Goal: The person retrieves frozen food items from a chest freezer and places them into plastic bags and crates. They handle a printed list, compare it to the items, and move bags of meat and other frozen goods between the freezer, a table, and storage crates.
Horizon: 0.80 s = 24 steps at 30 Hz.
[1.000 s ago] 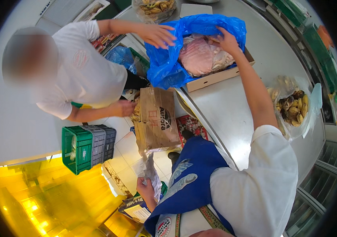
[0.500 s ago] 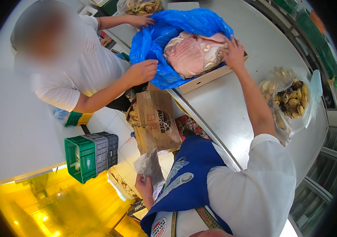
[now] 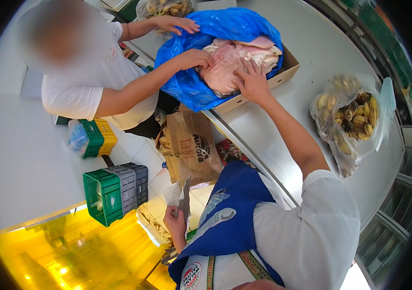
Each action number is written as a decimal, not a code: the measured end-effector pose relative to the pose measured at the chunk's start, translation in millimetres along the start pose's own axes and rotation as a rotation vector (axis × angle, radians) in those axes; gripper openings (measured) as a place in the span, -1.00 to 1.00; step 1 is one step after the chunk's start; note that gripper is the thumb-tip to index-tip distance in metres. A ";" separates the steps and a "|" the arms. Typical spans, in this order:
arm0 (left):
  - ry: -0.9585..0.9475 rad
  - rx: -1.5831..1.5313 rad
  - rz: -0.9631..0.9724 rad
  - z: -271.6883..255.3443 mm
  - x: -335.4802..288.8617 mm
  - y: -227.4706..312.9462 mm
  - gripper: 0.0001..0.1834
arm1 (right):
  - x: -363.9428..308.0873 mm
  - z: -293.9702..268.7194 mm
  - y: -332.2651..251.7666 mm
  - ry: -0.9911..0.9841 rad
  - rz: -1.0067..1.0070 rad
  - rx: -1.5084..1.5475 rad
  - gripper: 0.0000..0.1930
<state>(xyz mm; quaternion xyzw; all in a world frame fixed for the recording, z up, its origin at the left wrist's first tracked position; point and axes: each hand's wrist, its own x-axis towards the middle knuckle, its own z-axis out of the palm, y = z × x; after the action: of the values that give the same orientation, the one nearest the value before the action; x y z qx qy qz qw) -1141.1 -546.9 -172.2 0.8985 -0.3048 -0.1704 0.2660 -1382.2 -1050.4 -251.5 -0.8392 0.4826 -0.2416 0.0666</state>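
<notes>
On a pale metal table (image 3: 290, 128), a large slab of pink raw meat (image 3: 220, 67) is held in a shallow cardboard box (image 3: 283, 78) lined with a blue plastic bag (image 3: 186, 92), whose edges are spread wide. The wearer's right hand (image 3: 253, 81) is laid on the meat, palm down, with its fingers spread and nothing gripped. Low by the blue apron (image 3: 230, 198), a thin greyish sheet (image 3: 171, 194) is pinched in the left hand (image 3: 174, 223); it is possibly plastic or paper, being too small to tell.

From the opposite side, one hand (image 3: 201, 59) of a co-worker is placed at the meat's near edge, and the other (image 3: 179, 24) is held over the bag's rim. To the right, bananas (image 3: 359, 118) are bundled in clear plastic. Below the table, a brown carton (image 3: 191, 145) is seen, with a green crate (image 3: 104, 195) farther left.
</notes>
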 end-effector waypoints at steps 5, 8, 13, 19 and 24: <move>0.007 -0.030 -0.033 8.5 -12.7 -9.7 -0.83 | -3.0 3.9 -1.0 0.052 -0.016 -0.015 -0.64; 0.015 -0.035 -0.035 12.5 -16.9 -8.2 -0.83 | -2.0 8.1 0.7 0.126 0.001 -0.017 -0.61; 0.001 0.012 -0.079 13.6 -26.4 -0.1 -0.84 | -2.8 9.8 1.8 0.108 0.006 -0.031 -0.55; -0.019 -0.047 -0.104 16.4 -26.7 -2.6 -0.86 | -2.0 9.2 -1.2 0.151 0.040 0.016 -0.55; 0.023 -0.083 -0.003 20.8 -24.7 -7.8 -0.85 | -1.1 9.0 -1.4 0.140 0.048 0.003 -0.58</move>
<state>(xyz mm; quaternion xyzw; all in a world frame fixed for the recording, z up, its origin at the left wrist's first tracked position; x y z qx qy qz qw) -1166.0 -533.7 -189.8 0.8890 -0.2932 -0.1728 0.3064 -1377.4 -1049.8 -259.3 -0.8083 0.5058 -0.2989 0.0397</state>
